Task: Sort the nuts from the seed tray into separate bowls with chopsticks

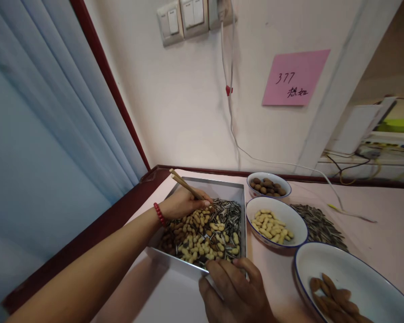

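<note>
My left hand (185, 204), with a red bead bracelet at its wrist, is closed on a pair of wooden chopsticks (183, 181). Their tips point down into a square metal tray (175, 260), close to the sunflower seeds. Peanuts (197, 244) in their shells fill the tray's near and middle part, and striped sunflower seeds (229, 213) lie mostly at the back right. At the near right corner, my right hand (234, 287) has its fingers curled over the tray's rim. Its fingertips are partly hidden.
Right of the tray stand three blue-rimmed bowls: brown round nuts in the far bowl (268, 177), peanuts in the middle bowl (298, 220), brown oblong nuts in the near bowl (366, 273). A heap of sunflower seeds (319, 224) and a white cable (333, 188) lie beyond.
</note>
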Demonstrator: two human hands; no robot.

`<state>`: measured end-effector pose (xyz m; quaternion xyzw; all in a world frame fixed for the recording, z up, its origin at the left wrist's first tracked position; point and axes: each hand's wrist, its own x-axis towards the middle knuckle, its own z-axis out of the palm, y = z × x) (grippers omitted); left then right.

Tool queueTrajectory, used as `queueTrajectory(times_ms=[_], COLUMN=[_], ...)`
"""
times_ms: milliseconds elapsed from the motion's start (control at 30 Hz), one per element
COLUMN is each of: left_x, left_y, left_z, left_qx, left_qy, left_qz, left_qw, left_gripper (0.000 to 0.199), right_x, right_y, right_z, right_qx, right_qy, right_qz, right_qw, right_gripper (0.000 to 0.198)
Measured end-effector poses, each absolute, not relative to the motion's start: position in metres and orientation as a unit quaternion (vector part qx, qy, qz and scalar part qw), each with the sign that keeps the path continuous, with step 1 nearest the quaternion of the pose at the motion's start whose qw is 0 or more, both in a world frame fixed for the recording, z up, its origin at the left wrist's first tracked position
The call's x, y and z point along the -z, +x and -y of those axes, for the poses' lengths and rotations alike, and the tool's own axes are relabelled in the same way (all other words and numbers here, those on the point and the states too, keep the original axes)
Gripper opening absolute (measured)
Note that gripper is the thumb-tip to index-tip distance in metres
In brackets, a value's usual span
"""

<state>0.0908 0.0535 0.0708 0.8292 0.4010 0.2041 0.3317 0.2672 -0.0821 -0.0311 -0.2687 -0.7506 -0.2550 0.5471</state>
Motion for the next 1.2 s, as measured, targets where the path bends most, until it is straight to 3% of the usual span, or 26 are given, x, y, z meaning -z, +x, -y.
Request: queueTrajectory(times_ms=[300, 467, 800, 1000, 1200], left_x=[-0.078, -0.079, -0.110, -0.142, -0.124], left_y=[0.089, 0.086, 0.107, 0.169, 0.237], left_z=[-0.050, -0.050, -0.038, -0.010, 0.015], left_qx=[-0.257, -0.306, -0.362, -0.312, -0.196], left_qy=[0.773, 0.701, 0.660, 0.692, 0.706], left_qz=[-0.440, -0.457, -0.426, -0.345, -0.293], left_qw=[0.378, 0.454, 0.503, 0.552, 0.615], left_gripper=[0.028, 0.033, 0.034, 0.028, 0.019], right_x=[0.031, 0.031, 0.034, 0.031, 0.036], right_y=[0.265, 0.265, 0.267, 0.266, 0.265], right_z=[0.080, 0.079, 0.077, 0.078, 0.078], right_qx=[0.270, 0.269, 0.267, 0.257, 0.260], right_qy=[-0.272, -0.259, -0.262, -0.273, -0.281], right_qz=[0.738, 0.746, 0.760, 0.756, 0.762], right_qw=[0.555, 0.552, 0.532, 0.537, 0.522], right_gripper=[0.023, 0.025, 0.010, 0.010, 0.010])
